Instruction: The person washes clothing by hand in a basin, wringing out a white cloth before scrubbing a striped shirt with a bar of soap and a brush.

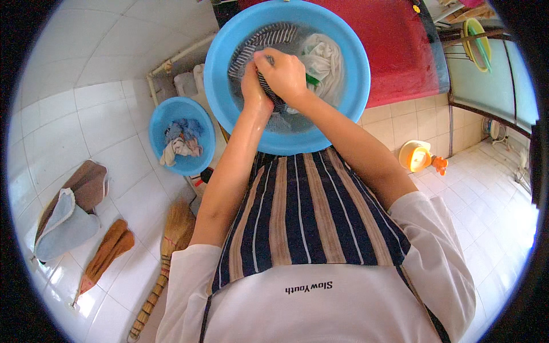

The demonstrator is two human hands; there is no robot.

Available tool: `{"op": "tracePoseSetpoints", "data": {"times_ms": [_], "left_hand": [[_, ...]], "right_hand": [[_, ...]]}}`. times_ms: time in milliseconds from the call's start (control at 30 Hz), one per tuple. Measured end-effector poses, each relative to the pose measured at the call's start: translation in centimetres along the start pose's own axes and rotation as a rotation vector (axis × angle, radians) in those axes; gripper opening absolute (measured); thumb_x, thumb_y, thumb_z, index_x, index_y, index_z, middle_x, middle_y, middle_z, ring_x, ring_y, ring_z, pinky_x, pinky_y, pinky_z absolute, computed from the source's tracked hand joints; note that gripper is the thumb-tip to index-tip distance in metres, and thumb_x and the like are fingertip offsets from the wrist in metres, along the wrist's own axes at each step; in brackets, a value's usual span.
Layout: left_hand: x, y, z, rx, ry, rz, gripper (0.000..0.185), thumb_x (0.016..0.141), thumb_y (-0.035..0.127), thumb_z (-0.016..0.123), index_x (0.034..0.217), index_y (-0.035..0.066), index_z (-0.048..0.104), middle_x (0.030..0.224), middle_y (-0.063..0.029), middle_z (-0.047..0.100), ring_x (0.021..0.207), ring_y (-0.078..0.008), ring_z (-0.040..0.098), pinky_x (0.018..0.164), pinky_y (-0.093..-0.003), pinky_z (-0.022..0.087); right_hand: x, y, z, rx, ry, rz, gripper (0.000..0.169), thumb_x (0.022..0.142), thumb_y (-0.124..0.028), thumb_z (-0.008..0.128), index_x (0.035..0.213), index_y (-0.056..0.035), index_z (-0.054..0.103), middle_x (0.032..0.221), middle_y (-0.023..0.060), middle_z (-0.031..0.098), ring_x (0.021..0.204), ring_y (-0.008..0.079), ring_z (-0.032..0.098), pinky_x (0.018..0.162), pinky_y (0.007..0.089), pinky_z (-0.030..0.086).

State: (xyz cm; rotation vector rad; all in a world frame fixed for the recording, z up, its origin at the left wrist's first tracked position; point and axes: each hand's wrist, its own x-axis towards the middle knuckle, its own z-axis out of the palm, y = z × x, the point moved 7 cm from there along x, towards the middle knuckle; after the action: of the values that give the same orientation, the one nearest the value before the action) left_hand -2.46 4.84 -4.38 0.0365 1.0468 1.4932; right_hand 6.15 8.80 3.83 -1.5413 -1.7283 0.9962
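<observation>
A large blue plastic basin stands before me with greyish water and wet cloth in it. Both my left hand and my right hand grip a dark cloth with light stripes between them, over the water. Their fists press close together, and the fingers of the left are partly hidden. More of the striped cloth spreads toward the basin's far left wall. On the right side of the basin lies a bunched white cloth, with a small green patch beside my right hand.
A smaller blue basin at the left holds several cloths. Below it, a straw broom leans near the white tiled wall, where cloths hang. A red surface lies behind the large basin. An orange and white plastic item is at right.
</observation>
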Motion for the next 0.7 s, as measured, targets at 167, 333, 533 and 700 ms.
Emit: {"op": "tracePoseSetpoints", "data": {"times_ms": [167, 333, 533, 700], "left_hand": [[-2.0, 3.3, 3.1, 0.110, -0.011, -0.056, 0.025, 0.090, 0.028, 0.052, 0.101, 0.006, 0.058, 0.093, -0.0044, 0.061, 0.082, -0.0180, 0.060, 0.077, -0.0327, 0.048], [-2.4, 8.4, 5.6, 0.549, -0.326, 0.138, 0.017, 0.089, 0.025, 0.056, 0.088, 0.008, 0.059, 0.083, 0.0017, 0.055, 0.074, -0.0118, 0.054, 0.070, -0.0270, 0.044], [-6.2, 10.1, 12.3, 1.195, -0.734, 0.432, 0.021, 0.089, 0.026, 0.056, 0.091, 0.006, 0.060, 0.091, -0.0006, 0.059, 0.087, -0.0093, 0.053, 0.082, -0.0255, 0.040], [-3.9, 11.6, 10.6, 0.805, -0.418, 0.541, 0.042, 0.086, 0.034, 0.061, 0.114, 0.005, 0.051, 0.110, -0.0056, 0.052, 0.109, -0.0186, 0.048, 0.096, -0.0333, 0.034]], "right_hand": [[1.0, 2.7, -0.1, 0.512, -0.129, 0.157, 0.038, 0.086, -0.044, 0.054, 0.093, -0.0081, 0.066, 0.086, 0.0177, 0.065, 0.083, 0.0291, 0.063, 0.076, 0.0369, 0.047], [-0.5, 2.7, -6.0, 0.309, -0.400, 0.049, 0.043, 0.084, -0.040, 0.060, 0.108, -0.0047, 0.061, 0.101, 0.0121, 0.064, 0.101, 0.0220, 0.057, 0.087, 0.0337, 0.044], [-2.0, -2.7, -6.2, 0.191, -0.470, -0.244, 0.038, 0.079, -0.033, 0.068, 0.101, -0.0031, 0.063, 0.087, 0.0107, 0.065, 0.082, 0.0207, 0.062, 0.077, 0.0333, 0.046], [-0.2, 0.7, -7.0, 0.459, -0.398, 0.146, 0.027, 0.087, -0.028, 0.060, 0.100, -0.0043, 0.061, 0.085, 0.0016, 0.064, 0.075, 0.0111, 0.057, 0.067, 0.0269, 0.045]]}}
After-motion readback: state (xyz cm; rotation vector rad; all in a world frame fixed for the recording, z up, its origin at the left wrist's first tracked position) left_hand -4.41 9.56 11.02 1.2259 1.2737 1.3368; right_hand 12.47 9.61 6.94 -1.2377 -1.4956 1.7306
